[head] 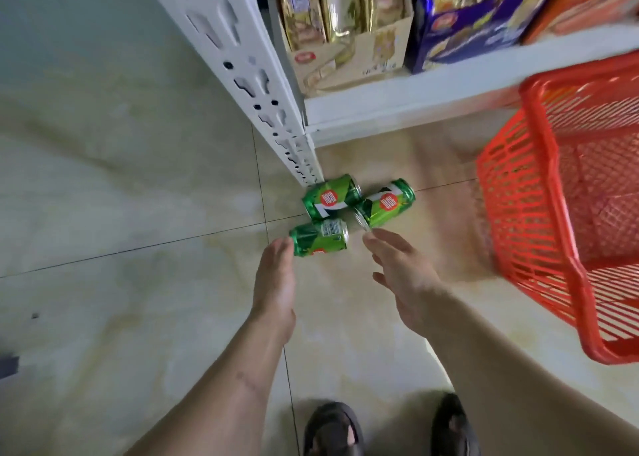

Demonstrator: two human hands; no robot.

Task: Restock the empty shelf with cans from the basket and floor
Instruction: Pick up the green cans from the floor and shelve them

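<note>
Head view: three green aluminium cans (331, 198) lying unshelved on tiled floor; left hand (275, 282), right hand (403, 274) reaching, fingers extended, gripping nothing; red plastic mesh basket (539, 213) nearby.

You're over a pale glossy tiled floor (138, 213) with dark grout lines; white perforated steel upright (242, 58) ahead, bottom shelf board (432, 89) carrying boxed snack packs (345, 23).
</note>
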